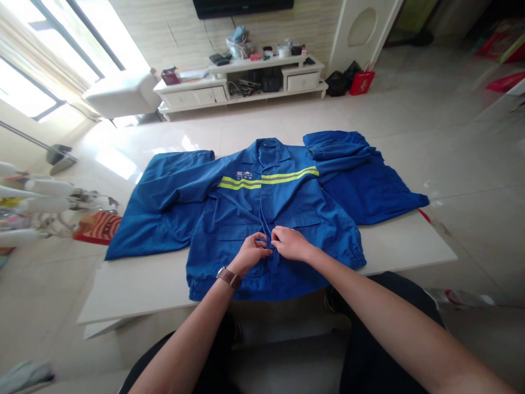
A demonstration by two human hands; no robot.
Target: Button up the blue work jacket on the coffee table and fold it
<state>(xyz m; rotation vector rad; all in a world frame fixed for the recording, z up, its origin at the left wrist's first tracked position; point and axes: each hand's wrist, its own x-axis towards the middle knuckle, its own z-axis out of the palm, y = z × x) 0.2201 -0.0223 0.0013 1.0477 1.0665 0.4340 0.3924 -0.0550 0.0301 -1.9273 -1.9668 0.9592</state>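
Note:
A blue work jacket (283,197) lies front up, its collar pointing away from me and a yellow-and-grey reflective stripe (289,175) across the chest. Both my hands are at its front opening, below the stripe. My left hand (251,253), with a brown-strapped watch (228,277) at the wrist, pinches the left edge of the placket. My right hand (290,243) is closed on the placket's other edge, close beside the left. Any fastener between the fingertips is too small to make out. The sleeves spread out to either side over other folded blue cloth.
A low white table (414,243) carries the jacket, with folded blue garments at left (164,202) and right (365,191). Thread cones (45,196) stand at far left near a red striped bag (98,227). Beyond the floor is a white TV cabinet (192,97).

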